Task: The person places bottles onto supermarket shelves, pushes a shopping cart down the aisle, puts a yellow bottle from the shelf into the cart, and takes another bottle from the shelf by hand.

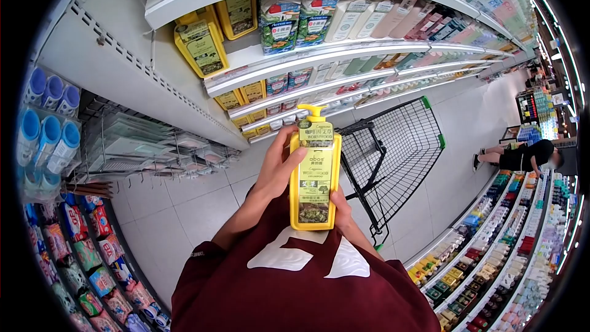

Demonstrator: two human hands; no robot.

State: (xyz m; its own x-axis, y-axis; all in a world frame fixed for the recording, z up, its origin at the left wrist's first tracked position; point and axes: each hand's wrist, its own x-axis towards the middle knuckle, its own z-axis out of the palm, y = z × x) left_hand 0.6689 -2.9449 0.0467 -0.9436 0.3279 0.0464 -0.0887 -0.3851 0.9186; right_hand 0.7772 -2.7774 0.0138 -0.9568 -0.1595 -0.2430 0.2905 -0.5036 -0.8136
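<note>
A yellow pump bottle of wormwood shampoo (315, 175) is held upright in front of my chest, its label turned toward me. My left hand (279, 163) grips its upper left side, with the thumb on the front near the label. Lower down, my right hand (342, 208) holds the right edge, and most of its fingers are hidden behind the bottle. The yellow pump head (312, 111) points up toward the shelves. A similar yellow bottle (201, 46) stands tilted at the left end of the shelf ahead.
A black wire shopping cart (393, 160) stands on the tiled floor just right of the bottle. Shelves (252, 55) of bottles run ahead. Blue-lidded tubs (48, 128) and bagged packs (101, 283) line the left. At the far right a person in black (525, 155) bends by another shelf.
</note>
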